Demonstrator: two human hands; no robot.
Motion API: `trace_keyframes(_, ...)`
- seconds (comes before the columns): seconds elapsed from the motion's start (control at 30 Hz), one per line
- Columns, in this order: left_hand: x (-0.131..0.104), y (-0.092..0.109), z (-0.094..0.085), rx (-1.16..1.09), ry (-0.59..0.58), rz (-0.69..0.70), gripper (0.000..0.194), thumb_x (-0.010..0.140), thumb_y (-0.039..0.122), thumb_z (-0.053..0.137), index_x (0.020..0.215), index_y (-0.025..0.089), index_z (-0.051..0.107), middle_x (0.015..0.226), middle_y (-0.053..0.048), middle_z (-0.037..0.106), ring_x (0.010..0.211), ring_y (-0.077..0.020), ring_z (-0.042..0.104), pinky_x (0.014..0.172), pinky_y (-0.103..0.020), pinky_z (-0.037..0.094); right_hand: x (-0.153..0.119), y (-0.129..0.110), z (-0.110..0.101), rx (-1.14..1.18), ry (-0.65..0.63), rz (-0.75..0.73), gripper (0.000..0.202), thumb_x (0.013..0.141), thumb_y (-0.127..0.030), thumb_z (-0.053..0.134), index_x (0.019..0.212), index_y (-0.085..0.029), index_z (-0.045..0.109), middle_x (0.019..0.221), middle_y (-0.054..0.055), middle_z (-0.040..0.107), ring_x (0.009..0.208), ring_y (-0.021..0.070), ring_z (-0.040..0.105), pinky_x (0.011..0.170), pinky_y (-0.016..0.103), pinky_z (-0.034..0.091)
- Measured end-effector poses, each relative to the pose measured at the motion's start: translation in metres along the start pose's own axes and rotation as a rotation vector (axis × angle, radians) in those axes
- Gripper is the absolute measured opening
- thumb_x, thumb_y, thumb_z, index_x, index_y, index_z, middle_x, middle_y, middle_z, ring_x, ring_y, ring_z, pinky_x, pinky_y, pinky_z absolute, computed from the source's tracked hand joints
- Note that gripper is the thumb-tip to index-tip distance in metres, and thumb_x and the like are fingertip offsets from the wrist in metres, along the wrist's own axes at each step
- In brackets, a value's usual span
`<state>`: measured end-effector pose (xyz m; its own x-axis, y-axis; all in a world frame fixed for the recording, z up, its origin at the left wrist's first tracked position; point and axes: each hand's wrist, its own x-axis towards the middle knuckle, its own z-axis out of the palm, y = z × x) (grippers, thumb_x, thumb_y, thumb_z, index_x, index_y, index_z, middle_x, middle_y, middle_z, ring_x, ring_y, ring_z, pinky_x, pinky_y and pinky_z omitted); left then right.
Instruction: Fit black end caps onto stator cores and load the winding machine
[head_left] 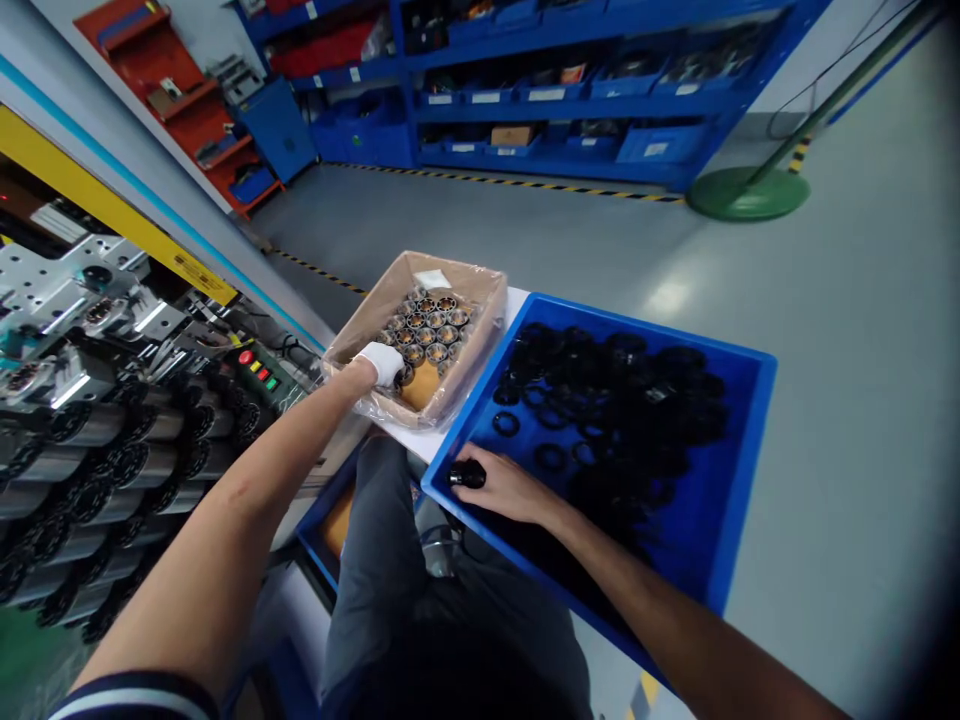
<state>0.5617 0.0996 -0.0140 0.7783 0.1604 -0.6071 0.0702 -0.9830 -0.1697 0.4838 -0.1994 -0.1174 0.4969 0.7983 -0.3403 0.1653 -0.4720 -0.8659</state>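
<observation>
My left hand (382, 363), in a white glove, reaches into a plastic-lined cardboard box (491, 290). Its fingers are curled at a slotted metal ring (406, 374) near the box's near-left side; the glove hides part of the grip. Several more metal cylinder rings (436, 352) stand in rows on brown card beside it. My bare right hand (506, 487) is closed around a short stack of black rings (467, 474) above the near-left corner of a blue tray (750, 420). Many loose black rings (551, 457) lie in that tray, heaped toward its far side.
At left a machine (97, 290) has a control box with push buttons (259, 372). Stacked metal cylinders (90, 480) stand below it. Blue shelves (547, 95) with bins and a green round stand base (748, 194) are beyond. Another blue bin (319, 545) sits beside my leg.
</observation>
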Motion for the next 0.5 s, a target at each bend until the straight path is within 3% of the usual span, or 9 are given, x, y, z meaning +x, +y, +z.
trace_keyframes(0.1, -0.005, -0.003, -0.001, -0.062, 0.069, 0.016, 0.048, 0.109, 0.057, 0.077, 0.128, 0.013, 0.076, 0.125, -0.013, 0.077, 0.116, -0.0269, 0.076, 0.111, -0.05, 0.063, -0.001, -0.005, -0.005, 0.091, -0.066, 0.041, 0.045, 0.085, -0.035, 0.084, 0.127, -0.025, 0.071, 0.123, 0.006, 0.081, 0.112, 0.0283, 0.077, 0.102, 0.04, 0.062)
trace_keyframes(0.2, -0.02, -0.019, -0.007, -0.166, 0.182, 0.075, 0.04, 0.104, 0.045, 0.083, 0.127, 0.014, 0.078, 0.122, -0.012, 0.078, 0.116, -0.0282, 0.076, 0.11, -0.05, 0.062, -0.003, -0.011, -0.01, 0.207, -0.177, 0.103, 0.054, 0.084, -0.039, 0.083, 0.135, -0.025, 0.071, 0.126, 0.006, 0.08, 0.099, 0.0249, 0.077, 0.075, 0.032, 0.063)
trace_keyframes(0.27, -0.034, -0.031, -0.011, -0.27, 0.31, 0.128, 0.036, 0.096, 0.032, 0.084, 0.128, 0.015, 0.082, 0.126, -0.014, 0.078, 0.124, -0.0325, 0.074, 0.116, -0.052, 0.058, -0.006, -0.014, -0.012, 0.288, -0.23, 0.138, 0.058, 0.087, -0.05, 0.084, 0.139, -0.026, 0.072, 0.135, 0.007, 0.077, 0.103, 0.0255, 0.077, 0.068, 0.029, 0.062)
trace_keyframes(0.37, -0.062, -0.038, -0.006, -0.472, 0.558, 0.18, 0.05, 0.094, 0.025, 0.071, 0.142, 0.012, 0.076, 0.148, -0.019, 0.07, 0.142, -0.036, 0.066, 0.127, -0.051, 0.052, -0.007, -0.017, -0.013, 0.373, -0.218, 0.182, 0.066, 0.084, -0.063, 0.09, 0.138, -0.028, 0.074, 0.146, 0.009, 0.073, 0.118, 0.0279, 0.074, 0.07, 0.027, 0.064)
trace_keyframes(0.43, -0.09, -0.029, 0.006, -0.736, 0.679, 0.247, 0.06, 0.098, 0.03, 0.062, 0.155, 0.012, 0.063, 0.157, -0.02, 0.064, 0.146, -0.033, 0.063, 0.124, -0.05, 0.056, -0.007, -0.016, -0.013, 0.398, -0.173, 0.218, 0.072, 0.075, -0.062, 0.098, 0.133, -0.027, 0.073, 0.138, 0.009, 0.075, 0.112, 0.0273, 0.075, 0.065, 0.025, 0.062)
trace_keyframes(0.5, -0.126, -0.013, 0.023, -1.254, 0.655, 0.376, 0.067, 0.096, 0.034, 0.063, 0.161, 0.021, 0.053, 0.157, -0.016, 0.065, 0.141, -0.0315, 0.069, 0.113, -0.049, 0.064, -0.008, -0.015, -0.016, 0.408, -0.107, 0.246, 0.076, 0.067, -0.056, 0.104, 0.129, -0.026, 0.072, 0.125, 0.009, 0.078, 0.1, 0.0254, 0.076, 0.06, 0.024, 0.058)
